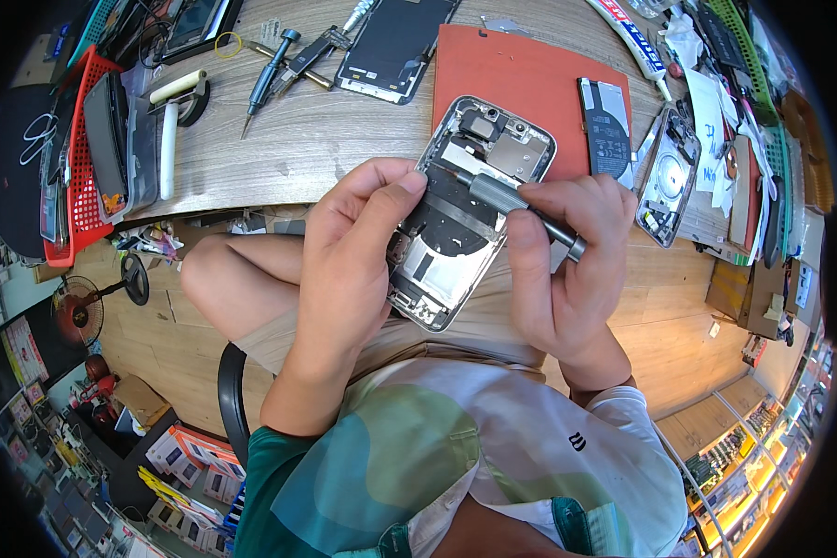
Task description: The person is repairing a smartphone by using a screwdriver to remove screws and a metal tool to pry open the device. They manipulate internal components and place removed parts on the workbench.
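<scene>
An opened phone body (451, 274) with exposed inner parts is held upright at an angle over my lap. My left hand (353, 242) is closed on its left edge, the thumb on the rim. My right hand (572, 270) grips a grey knurled screwdriver (498, 200), whose tip points into the phone's upper left near my left thumb. A red mat (521, 70) lies on the desk behind the phone, with a black battery (603, 126) on its right. Another opened phone housing (674, 186) is further right.
On the wooden desk (214, 139) are a detached screen (391, 51), another screwdriver (270, 70), white-handled tools (168, 149), a red basket (70, 195), a tube (632, 42) and papers. A small fan (79, 312) stands low at left; a chair arm (232, 400) is beside me.
</scene>
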Demonstrator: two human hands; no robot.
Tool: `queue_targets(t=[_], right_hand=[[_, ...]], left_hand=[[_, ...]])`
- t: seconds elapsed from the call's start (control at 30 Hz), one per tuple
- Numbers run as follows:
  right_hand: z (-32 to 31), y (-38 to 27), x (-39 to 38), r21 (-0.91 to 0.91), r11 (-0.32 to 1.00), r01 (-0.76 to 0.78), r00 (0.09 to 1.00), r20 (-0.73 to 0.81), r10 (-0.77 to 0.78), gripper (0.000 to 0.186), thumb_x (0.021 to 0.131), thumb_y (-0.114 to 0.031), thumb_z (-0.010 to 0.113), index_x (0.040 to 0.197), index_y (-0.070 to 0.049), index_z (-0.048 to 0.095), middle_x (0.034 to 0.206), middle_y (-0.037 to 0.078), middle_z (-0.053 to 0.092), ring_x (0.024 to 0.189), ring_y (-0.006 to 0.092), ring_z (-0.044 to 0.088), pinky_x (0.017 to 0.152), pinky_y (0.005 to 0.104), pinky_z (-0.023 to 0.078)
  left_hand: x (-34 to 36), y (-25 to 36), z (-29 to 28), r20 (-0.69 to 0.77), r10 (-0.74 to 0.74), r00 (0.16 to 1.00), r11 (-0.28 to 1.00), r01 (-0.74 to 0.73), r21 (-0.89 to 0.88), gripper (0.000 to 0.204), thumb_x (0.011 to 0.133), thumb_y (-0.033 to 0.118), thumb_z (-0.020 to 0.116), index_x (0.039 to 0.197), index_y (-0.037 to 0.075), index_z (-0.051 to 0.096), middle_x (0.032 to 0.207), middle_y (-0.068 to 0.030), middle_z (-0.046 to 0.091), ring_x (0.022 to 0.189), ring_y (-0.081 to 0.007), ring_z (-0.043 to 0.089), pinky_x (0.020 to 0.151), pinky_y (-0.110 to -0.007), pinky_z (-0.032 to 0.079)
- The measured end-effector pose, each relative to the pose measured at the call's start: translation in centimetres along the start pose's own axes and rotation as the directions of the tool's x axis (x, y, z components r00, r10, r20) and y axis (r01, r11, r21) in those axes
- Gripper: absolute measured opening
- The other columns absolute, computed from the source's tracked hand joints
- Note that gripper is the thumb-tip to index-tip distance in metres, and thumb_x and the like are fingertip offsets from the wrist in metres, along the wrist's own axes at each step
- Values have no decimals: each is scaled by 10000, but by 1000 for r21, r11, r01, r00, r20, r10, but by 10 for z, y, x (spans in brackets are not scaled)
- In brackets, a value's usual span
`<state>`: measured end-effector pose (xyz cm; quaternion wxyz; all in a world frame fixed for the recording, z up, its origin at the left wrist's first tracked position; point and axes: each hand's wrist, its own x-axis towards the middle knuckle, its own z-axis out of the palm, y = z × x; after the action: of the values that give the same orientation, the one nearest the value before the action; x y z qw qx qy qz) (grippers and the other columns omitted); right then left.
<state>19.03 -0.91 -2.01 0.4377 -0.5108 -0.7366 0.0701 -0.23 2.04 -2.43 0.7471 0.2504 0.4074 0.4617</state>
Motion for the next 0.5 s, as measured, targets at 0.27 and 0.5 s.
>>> queue_targets(t=[0.27, 0.5], right_hand=[[1, 3, -2, 43, 999, 18, 999, -28, -17, 274, 915, -71, 753, 1167, -83, 646, 952, 52, 686, 817, 247, 572, 813, 408, 360], [1, 3, -3, 51, 999, 8, 1000, -20, -7, 249, 930, -78, 736, 1164, -82, 652, 966, 54, 685, 835, 247, 571, 826, 408, 360]], left_hand=[[0, 1, -1, 14, -12, 1000, 1000, 12, -4, 179, 1085, 109, 608, 1131, -49, 679, 977, -86, 773, 829, -90, 731, 763, -234, 591], [0, 0, 1, 3, -6, 1000, 1000, 6, 0, 174, 1080, 97, 602, 1130, -50, 680, 980, -90, 774, 832, -92, 731, 769, -238, 592]])
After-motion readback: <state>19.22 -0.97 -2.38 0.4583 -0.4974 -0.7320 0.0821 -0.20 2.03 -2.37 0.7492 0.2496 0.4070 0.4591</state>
